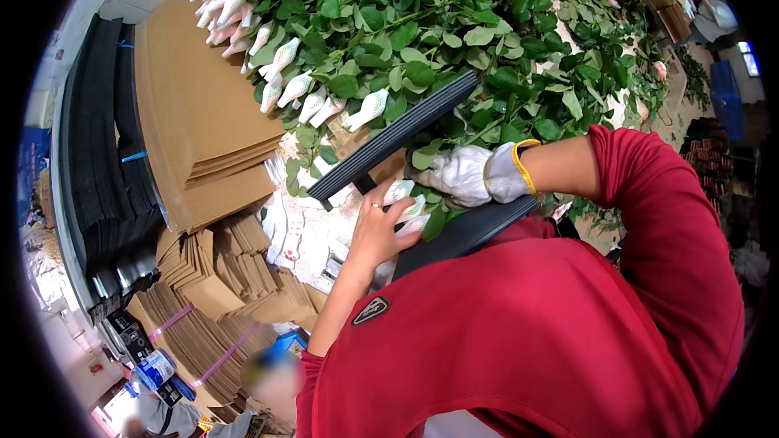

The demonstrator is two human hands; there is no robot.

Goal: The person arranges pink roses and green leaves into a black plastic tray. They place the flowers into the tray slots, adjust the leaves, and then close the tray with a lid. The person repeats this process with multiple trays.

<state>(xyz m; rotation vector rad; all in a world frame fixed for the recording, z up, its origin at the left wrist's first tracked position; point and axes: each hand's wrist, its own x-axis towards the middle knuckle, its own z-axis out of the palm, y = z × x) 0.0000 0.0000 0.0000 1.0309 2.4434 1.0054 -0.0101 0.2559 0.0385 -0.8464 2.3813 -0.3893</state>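
Observation:
Several rose buds in white netting sleeves point(412, 212) lie between two black parts in front of me. My left hand point(377, 223), bare with a ring, has its fingers curled round these buds. Just to the right, my right hand point(461, 176) in a white glove with a yellow cuff is closed among the leaves of the same roses; its fingertips are partly hidden. A black ridged bar point(398, 138) runs slanting beyond my hands. Nearer my body is a flat black panel point(466, 237).
A large heap of leafy rose stems point(389, 16) covers the far side, with netted buds point(231, 8) at its left. Brown cardboard sheets point(203, 89) and black sheets point(101, 138) are stacked at left. Strapped cardboard point(195, 340) stands near left, beside a blurred person point(272, 377).

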